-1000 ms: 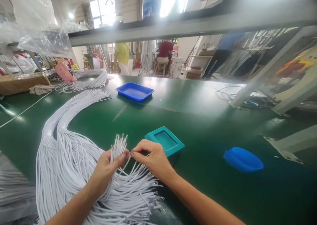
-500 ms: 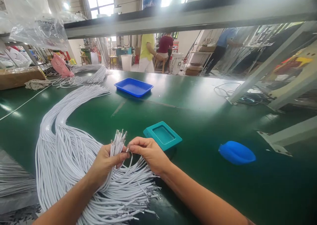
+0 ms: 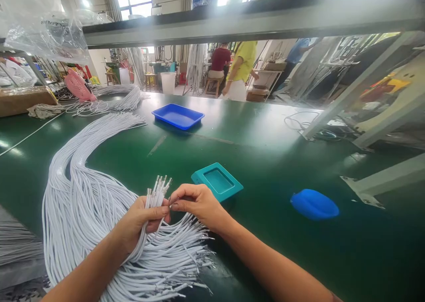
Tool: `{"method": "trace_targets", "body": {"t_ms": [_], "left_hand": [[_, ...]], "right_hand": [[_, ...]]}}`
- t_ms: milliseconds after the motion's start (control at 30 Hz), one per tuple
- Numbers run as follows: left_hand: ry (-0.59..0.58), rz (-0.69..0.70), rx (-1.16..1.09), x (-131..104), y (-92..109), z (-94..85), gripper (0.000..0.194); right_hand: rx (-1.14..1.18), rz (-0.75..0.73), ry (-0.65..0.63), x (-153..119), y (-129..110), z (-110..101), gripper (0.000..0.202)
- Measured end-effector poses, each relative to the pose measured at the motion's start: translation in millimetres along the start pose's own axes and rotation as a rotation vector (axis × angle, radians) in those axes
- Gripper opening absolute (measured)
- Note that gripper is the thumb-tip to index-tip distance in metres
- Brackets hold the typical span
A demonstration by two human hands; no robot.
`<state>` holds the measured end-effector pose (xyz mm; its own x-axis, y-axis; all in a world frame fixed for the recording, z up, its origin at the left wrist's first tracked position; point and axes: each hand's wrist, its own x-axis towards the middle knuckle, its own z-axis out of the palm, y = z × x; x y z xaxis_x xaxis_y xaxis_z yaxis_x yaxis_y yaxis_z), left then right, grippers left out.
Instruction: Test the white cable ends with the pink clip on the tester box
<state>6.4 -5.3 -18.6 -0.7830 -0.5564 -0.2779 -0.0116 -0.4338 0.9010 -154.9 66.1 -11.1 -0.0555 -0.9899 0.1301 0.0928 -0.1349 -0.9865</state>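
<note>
My left hand (image 3: 139, 218) is closed round a small bundle of white wires (image 3: 155, 199), whose bare metal tips point up above the thumb. Close against it, my right hand (image 3: 201, 205) pinches the end of one white wire between thumb and index finger; the fingers hide most of that end. Under both hands lies a large heap of white wires (image 3: 96, 213) that curves away to the back left. Its near ends, with metal tips, fan out below my right hand. A teal tray (image 3: 236, 187) lies just beyond my right wrist.
The green tabletop (image 3: 265, 160) carries a blue tray (image 3: 177, 125) farther back and a blue bowl-like piece (image 3: 314, 204) at right. Metal shelf legs (image 3: 388, 180) stand on the right, with a beam (image 3: 199, 34) overhead. A pink basket (image 3: 79, 86) sits back left. People are beyond the table.
My right fingers have closed in on the bundle, and the wire loop below them no longer shows. A person in yellow has moved right in the background. The view has shifted slightly.
</note>
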Motion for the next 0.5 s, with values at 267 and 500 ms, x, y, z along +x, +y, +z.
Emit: {"method": "trace_targets", "body": {"t_ms": [267,500], "left_hand": [[-0.029,0.022,-0.043,2,-1,-1.7,0.013],[0.115,0.137,0.039,6,-10,-1.5,0.018]], "right_hand": [[0.304,0.18,0.205,3,12,13,0.023],[-0.378,-0.112,0.317,-2,15,14,0.017]]}}
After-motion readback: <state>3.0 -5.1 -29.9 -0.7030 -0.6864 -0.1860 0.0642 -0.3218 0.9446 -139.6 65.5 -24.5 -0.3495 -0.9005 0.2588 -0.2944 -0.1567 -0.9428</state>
